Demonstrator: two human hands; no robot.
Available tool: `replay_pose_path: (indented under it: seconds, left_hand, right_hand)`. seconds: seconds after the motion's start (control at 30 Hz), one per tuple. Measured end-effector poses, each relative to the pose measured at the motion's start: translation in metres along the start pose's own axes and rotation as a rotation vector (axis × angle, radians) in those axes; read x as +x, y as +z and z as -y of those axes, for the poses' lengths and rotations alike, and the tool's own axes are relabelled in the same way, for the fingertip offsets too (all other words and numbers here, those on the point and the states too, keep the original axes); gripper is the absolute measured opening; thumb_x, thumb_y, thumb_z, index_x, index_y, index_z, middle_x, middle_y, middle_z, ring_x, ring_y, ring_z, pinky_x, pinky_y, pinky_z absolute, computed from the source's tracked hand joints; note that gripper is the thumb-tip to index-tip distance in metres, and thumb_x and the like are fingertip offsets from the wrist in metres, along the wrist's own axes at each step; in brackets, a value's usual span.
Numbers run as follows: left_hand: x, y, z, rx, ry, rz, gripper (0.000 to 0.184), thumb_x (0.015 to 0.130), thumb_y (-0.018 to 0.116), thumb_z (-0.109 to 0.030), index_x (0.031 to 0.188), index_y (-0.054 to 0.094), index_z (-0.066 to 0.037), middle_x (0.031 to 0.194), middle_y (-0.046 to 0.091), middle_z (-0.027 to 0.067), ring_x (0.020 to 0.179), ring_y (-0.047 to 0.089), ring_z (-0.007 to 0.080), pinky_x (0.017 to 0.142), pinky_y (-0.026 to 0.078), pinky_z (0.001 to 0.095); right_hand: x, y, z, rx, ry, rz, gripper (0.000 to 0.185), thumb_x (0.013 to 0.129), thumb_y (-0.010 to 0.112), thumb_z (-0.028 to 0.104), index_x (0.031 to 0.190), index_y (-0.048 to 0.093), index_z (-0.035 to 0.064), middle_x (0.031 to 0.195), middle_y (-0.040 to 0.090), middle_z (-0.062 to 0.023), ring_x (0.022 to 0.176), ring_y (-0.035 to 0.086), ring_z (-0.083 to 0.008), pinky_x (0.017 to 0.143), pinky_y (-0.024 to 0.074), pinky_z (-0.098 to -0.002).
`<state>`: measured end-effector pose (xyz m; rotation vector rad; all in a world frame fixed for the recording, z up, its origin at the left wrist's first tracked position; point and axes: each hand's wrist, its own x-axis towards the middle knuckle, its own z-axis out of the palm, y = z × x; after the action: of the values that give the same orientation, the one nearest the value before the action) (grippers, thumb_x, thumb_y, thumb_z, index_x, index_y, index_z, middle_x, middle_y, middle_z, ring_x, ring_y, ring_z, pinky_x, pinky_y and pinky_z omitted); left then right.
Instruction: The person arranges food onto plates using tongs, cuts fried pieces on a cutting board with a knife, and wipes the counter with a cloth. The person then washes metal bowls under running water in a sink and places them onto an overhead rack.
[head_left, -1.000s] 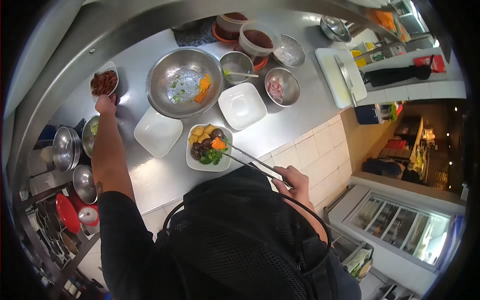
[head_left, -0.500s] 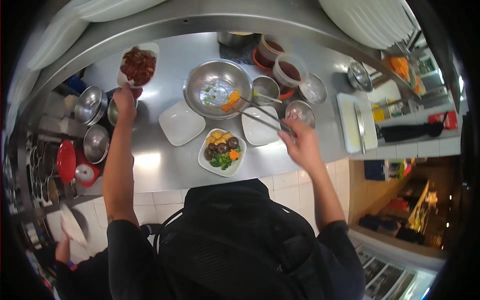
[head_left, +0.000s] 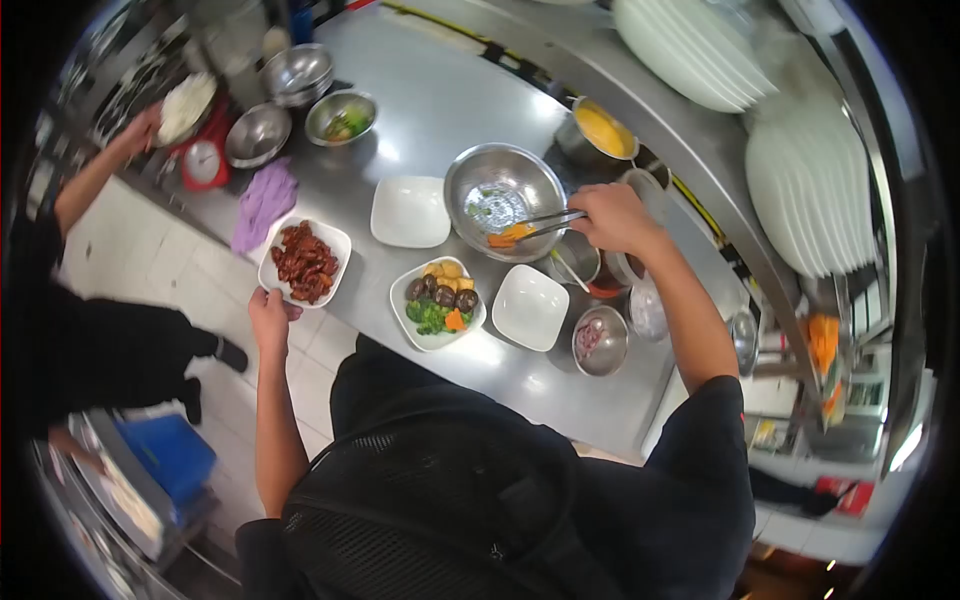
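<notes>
My left hand (head_left: pixel 272 318) grips the rim of a white square dish (head_left: pixel 344 250) heaped with glossy red-brown meat pieces (head_left: pixel 304 263), held at the counter's near edge. In my right hand (head_left: pixel 612 217) is a pair of metal tongs (head_left: pixel 550 217). Their tips are at orange carrot pieces (head_left: pixel 508 236) inside a large steel perforated bowl (head_left: pixel 462 165), where some green bits also lie. Nearer me stands a white dish (head_left: pixel 400 318) with broccoli, dark mushrooms, golden chunks and a carrot piece. Two bare white dishes (head_left: pixel 410 212) (head_left: pixel 531 308) flank it.
A pot of yellow liquid (head_left: pixel 603 130) stands at the back. Steel bowls (head_left: pixel 600 341) sit right and left, beside a purple cloth (head_left: pixel 265 203). At left, another person's hand (head_left: pixel 146 128) holds a bowl of white food by a red scale (head_left: pixel 204 163). Stacked plates (head_left: pixel 810 190) line the shelf.
The view has turned. My left hand has brought the meat dish from the counter's far left to its near edge. The tongs remain at the carrots. The other person has moved to the scale.
</notes>
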<state>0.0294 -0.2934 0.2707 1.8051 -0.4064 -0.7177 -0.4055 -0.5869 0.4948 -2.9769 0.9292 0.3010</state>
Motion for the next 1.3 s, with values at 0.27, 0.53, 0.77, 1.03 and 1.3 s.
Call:
replay_pose_path:
  seconds: [0.27, 0.53, 0.77, 1.03, 1.3]
  left_hand:
    - [-0.034, 0.014, 0.034, -0.128, -0.089, -0.044, 0.024, 0.093, 0.045, -0.012, 0.103, 0.053, 0.008, 0.075, 0.062, 0.0117, 0.06, 0.067, 0.0195, 0.056, 0.057, 0.0281]
    - [-0.017, 0.017, 0.023, -0.133, -0.108, 0.023, 0.023, 0.095, 0.045, -0.016, 0.102, 0.053, 0.004, 0.084, 0.064, 0.0137, 0.067, 0.068, 0.0201, 0.062, 0.058, 0.0305]
    - [0.037, 0.022, 0.026, -0.2, -0.104, 0.123, 0.026, 0.097, 0.049, -0.024, 0.105, 0.054, 0.0, 0.077, 0.06, 0.0063, 0.064, 0.064, 0.0169, 0.059, 0.054, 0.0286]
    - [0.035, 0.022, 0.026, -0.25, -0.126, 0.15, 0.025, 0.098, 0.05, -0.027, 0.103, 0.053, -0.002, 0.077, 0.06, 0.0064, 0.064, 0.064, 0.0169, 0.06, 0.054, 0.028]
    - [0.03, 0.02, 0.022, -0.296, -0.147, 0.15, 0.025, 0.098, 0.052, -0.027, 0.103, 0.054, -0.002, 0.08, 0.059, 0.0065, 0.065, 0.062, 0.0153, 0.061, 0.053, 0.0276]
  right_hand:
    - [-0.007, -0.01, 0.014, -0.084, -0.207, -0.09, 0.011, 0.082, 0.068, 0.015, 0.087, 0.068, 0.0046, 0.086, 0.065, -0.0124, 0.082, 0.065, -0.0348, 0.072, 0.0503, -0.0471]
    - [-0.046, -0.029, 0.045, -0.114, -0.205, -0.253, 0.017, 0.079, 0.069, 0.012, 0.095, 0.067, 0.0049, 0.081, 0.061, -0.0097, 0.074, 0.062, -0.033, 0.065, 0.0488, -0.0433]
    - [-0.089, -0.048, 0.142, -0.239, -0.313, -0.343, 0.029, 0.072, 0.068, 0.011, 0.1, 0.067, 0.0028, 0.077, 0.058, -0.005, 0.07, 0.061, -0.0209, 0.062, 0.0479, -0.0353]
    - [-0.102, 0.007, 0.186, -0.288, -0.459, -0.169, 0.035, 0.074, 0.065, 0.015, 0.107, 0.065, 0.0016, 0.079, 0.056, -0.0012, 0.072, 0.057, -0.0151, 0.063, 0.0439, -0.0294]
    - [-0.133, -0.005, 0.151, 0.126, -0.065, -0.212, 0.028, 0.08, 0.073, 0.016, 0.105, 0.066, 0.0054, 0.085, 0.061, -0.0085, 0.07, 0.062, -0.0278, 0.064, 0.0504, -0.0378]
